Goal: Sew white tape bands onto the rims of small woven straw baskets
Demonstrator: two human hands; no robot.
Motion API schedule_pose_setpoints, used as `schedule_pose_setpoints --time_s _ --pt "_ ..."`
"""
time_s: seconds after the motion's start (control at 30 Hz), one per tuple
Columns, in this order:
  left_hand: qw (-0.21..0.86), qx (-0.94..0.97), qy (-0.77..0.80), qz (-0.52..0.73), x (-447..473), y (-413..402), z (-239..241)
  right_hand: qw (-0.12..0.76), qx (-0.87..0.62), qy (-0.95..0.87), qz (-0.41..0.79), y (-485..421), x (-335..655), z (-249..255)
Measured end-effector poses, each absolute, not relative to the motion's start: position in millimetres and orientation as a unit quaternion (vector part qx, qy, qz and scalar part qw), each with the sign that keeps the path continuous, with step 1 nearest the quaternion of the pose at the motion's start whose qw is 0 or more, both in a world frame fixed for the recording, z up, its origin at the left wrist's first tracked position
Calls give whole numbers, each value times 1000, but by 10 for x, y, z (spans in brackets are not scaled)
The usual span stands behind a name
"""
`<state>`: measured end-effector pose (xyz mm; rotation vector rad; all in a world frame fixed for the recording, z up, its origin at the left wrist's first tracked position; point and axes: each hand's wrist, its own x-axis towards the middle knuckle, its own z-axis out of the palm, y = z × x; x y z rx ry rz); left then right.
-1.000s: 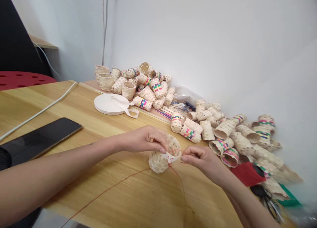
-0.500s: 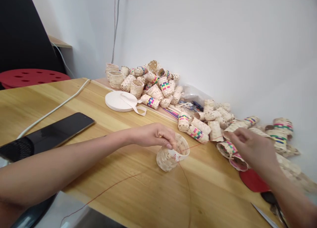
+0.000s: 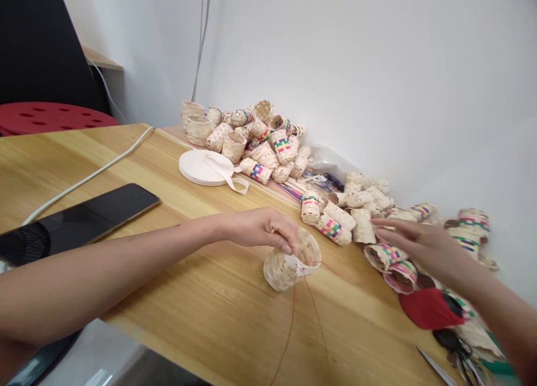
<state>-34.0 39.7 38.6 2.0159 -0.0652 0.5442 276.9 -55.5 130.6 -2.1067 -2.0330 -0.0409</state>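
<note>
My left hand (image 3: 274, 230) pinches the rim of a small woven bamboo basket (image 3: 279, 268) that lies tilted on the table, its mouth toward the right. A white band lines the basket's rim. Red thread (image 3: 312, 296) is stitched through the band near my fingertips, and two strands trail down toward the table's front edge. To the right, my right hand (image 3: 419, 243) is stretched out with its fingers extended and apart, over or beside the heap of small baskets (image 3: 380, 254). Nothing shows between its fingers.
A roll of white ribbon (image 3: 205, 168) lies in front of more piled baskets (image 3: 262, 154) along the wall. A phone (image 3: 92, 221) and a white cable (image 3: 90, 176) are at left. Scissors (image 3: 434, 366) and a red pouch-like item (image 3: 430, 309) lie at lower right.
My right hand has opened and let go of the red thread, which now hangs slack from the basket. My left hand keeps its pinch on the rim.
</note>
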Motion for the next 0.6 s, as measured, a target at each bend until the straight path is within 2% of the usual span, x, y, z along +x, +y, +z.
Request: schedule_pose_setpoints --time_s 0.17,0.27,0.47,0.53,0.6 --pt "484 842 -39 234 -340 397 372 48 -587 -750 302 -594 1776 986" --pt "480 845 -41 234 -334 397 358 74 -550 -737 387 -591 1719 938" --pt "497 837 -45 224 -303 348 335 114 -589 -707 373 -601 1733 982" --pt "493 836 -29 240 -293 332 327 127 -609 -721 306 -629 1692 1003" --pt "485 837 -5 252 -287 325 318 150 -632 -737 187 -647 1663 1031"
